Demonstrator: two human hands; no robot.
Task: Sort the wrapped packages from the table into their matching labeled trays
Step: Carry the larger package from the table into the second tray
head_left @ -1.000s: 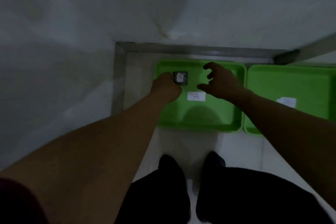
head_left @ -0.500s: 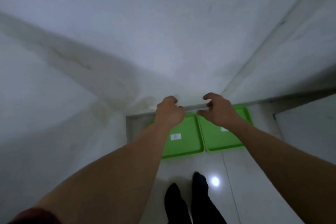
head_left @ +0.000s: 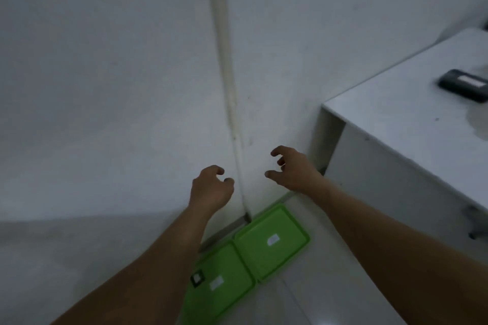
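Note:
Two green trays lie side by side on the floor against the wall. The nearer tray [head_left: 232, 295] carries a white label and a small dark wrapped package [head_left: 197, 277] at its left edge, half behind my left forearm. The farther tray [head_left: 290, 229] holds only its white label. Another dark wrapped package [head_left: 464, 85] with a white label lies on the white table [head_left: 396, 124] at the right. My left hand [head_left: 211, 188] and my right hand [head_left: 293, 167] hang in the air above the trays, fingers loosely curled and apart, both holding nothing.
A white wall fills the left and centre, with a vertical white pipe [head_left: 224, 60] running down to the floor by the trays. The table's corner juts out close to my right hand. Pale floor tiles [head_left: 317, 293] stretch right of the trays.
My left hand let go of the small package in the nearer tray. Both hands rose empty, and my view swung up and right, bringing the table into sight.

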